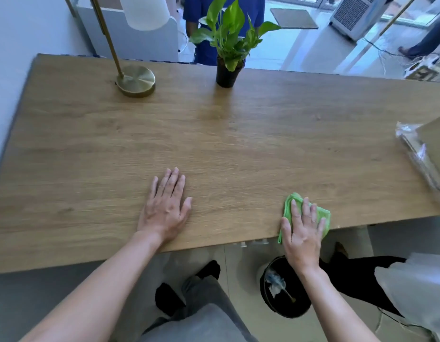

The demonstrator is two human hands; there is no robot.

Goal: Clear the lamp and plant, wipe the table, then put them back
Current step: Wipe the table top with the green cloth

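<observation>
On the long wooden table point(238, 134), left hand point(164, 208) flat, right hand point(301, 233) flat on green cloth point(321, 213) at 5 o'clock; brass lamp point(136, 80) leans toward 11, potted green plant point(227, 40) upright at 12

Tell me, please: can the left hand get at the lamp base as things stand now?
Probably yes. The left hand lies flat on the table, holding nothing, and only bare wood shows between it and the lamp base at the far edge, though it is a long stretch.

lamp point(130, 45) top cut off, cloth point(320, 213) partly under right hand point(301, 233)
</observation>
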